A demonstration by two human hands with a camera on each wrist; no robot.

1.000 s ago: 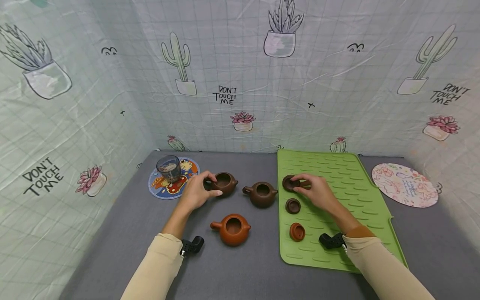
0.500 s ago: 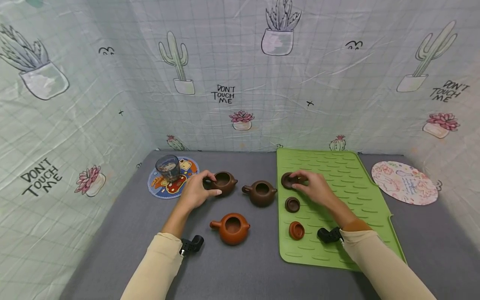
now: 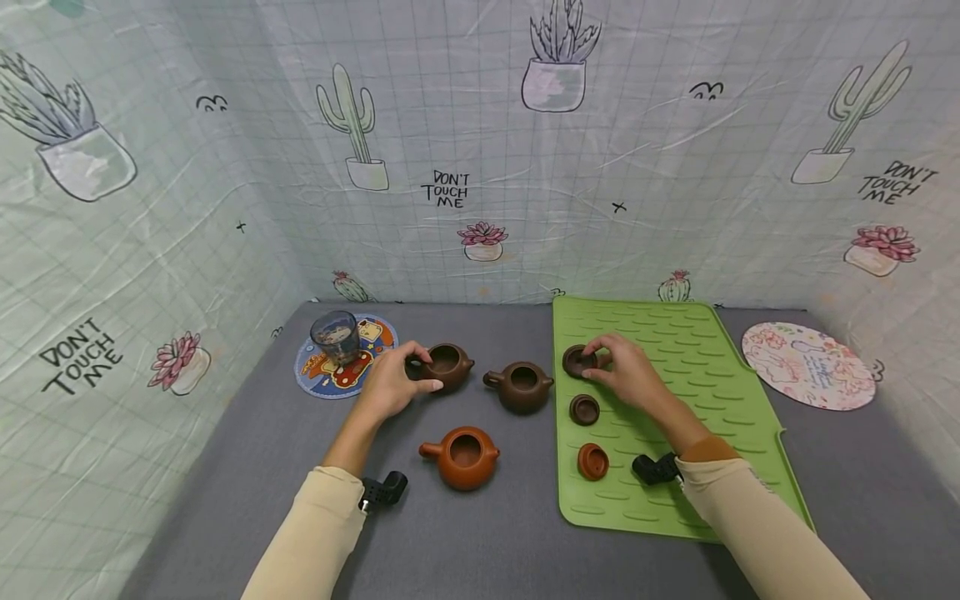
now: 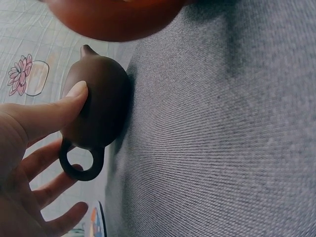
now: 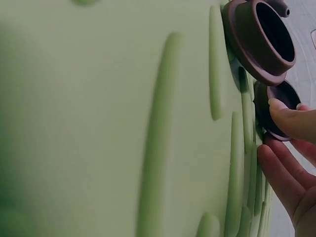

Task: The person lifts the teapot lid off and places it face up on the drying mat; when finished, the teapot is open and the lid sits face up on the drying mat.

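Observation:
My left hand holds the left dark brown teapot by its body, the thumb pressed on the near side; the left wrist view shows its ring handle among my other fingers. That lidless teapot stands on the grey cloth. On the green mat, my right hand pinches the farthest dark brown teapot lid at its edge, between thumb and fingers. This lid lies with its hollow side up. Nearer me are a second dark lid and an orange-brown lid.
Another dark teapot and an orange-brown teapot stand lidless on the grey cloth. At left a glass sits on a blue round mat. A pink oval mat lies right of the green mat.
My right hand has shifted slightly around the far lid, which stays on the mat. My left hand and its teapot stay put; the head view tilts a little.

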